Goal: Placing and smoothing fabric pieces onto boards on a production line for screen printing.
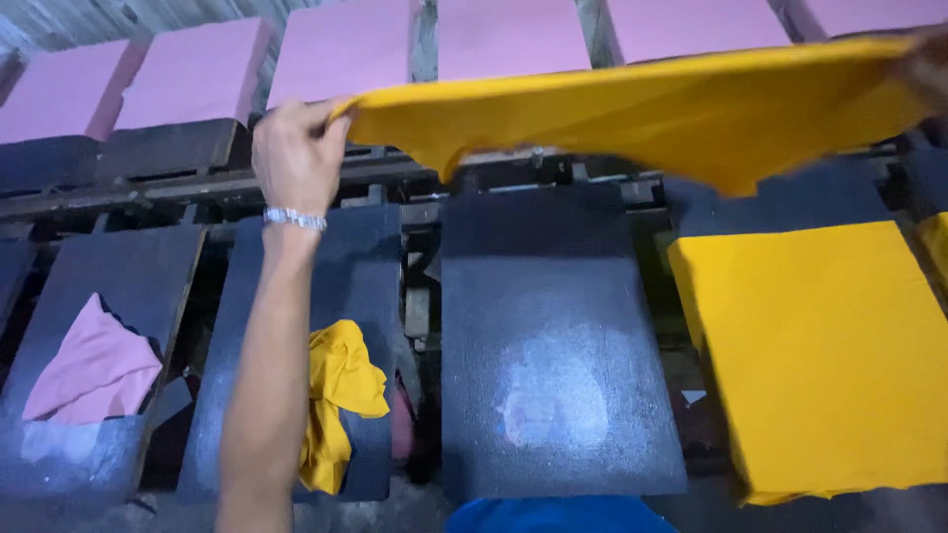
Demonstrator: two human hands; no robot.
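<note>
Pinched at one corner by the left hand (294,158) and, barely visible, the right hand (926,67) clutching the other, the wide yellow fabric panel (652,114) sagged above the bare dark speckled platen (553,345), so it risked landing creased.
</note>
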